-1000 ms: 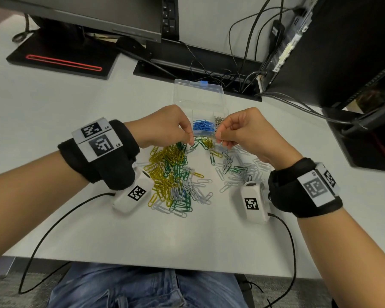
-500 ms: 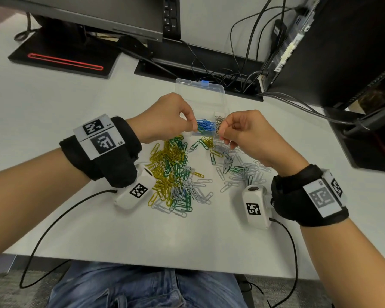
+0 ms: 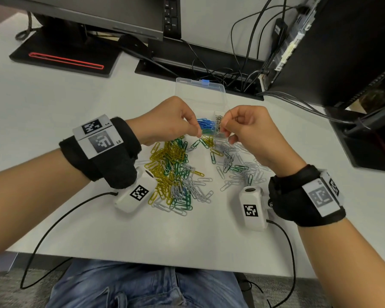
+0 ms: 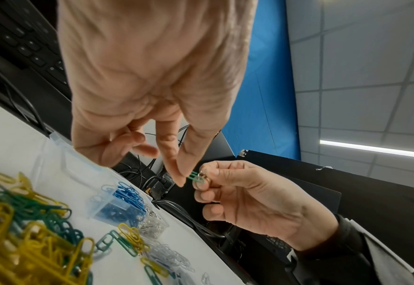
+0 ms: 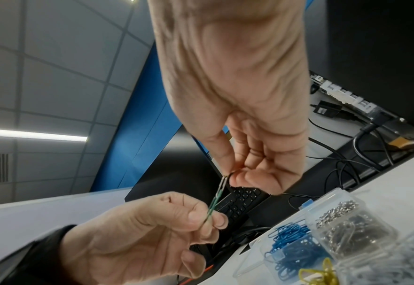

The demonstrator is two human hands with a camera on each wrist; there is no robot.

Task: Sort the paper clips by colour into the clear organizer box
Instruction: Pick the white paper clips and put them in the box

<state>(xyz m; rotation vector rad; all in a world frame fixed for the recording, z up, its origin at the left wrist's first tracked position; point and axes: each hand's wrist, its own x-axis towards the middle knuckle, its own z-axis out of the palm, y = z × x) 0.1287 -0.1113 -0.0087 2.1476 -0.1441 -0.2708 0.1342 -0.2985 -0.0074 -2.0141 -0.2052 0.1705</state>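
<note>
Above the clear organizer box (image 3: 200, 94), my left hand (image 3: 198, 133) pinches a green paper clip (image 4: 194, 176) between thumb and forefinger. My right hand (image 3: 225, 130) pinches a silver paper clip (image 5: 223, 182) that hangs hooked to the green paper clip (image 5: 43, 204). The two hands nearly touch. The box lies open, with blue clips (image 3: 206, 124) in one compartment and small silver clips (image 3: 219, 121) in the one to its right. A mixed pile of yellow, green and white clips (image 3: 171, 170) lies on the table in front of the box.
A second scatter of white and green clips (image 3: 238, 172) lies under my right wrist. A monitor base (image 3: 65, 54), a keyboard (image 3: 171, 16) and tangled cables (image 3: 222, 72) stand behind the box. A black computer case (image 3: 342, 52) stands at the right.
Both hands have lifted from the pile's far edge to above the box, and now stand slightly apart with the linked clips between them.
</note>
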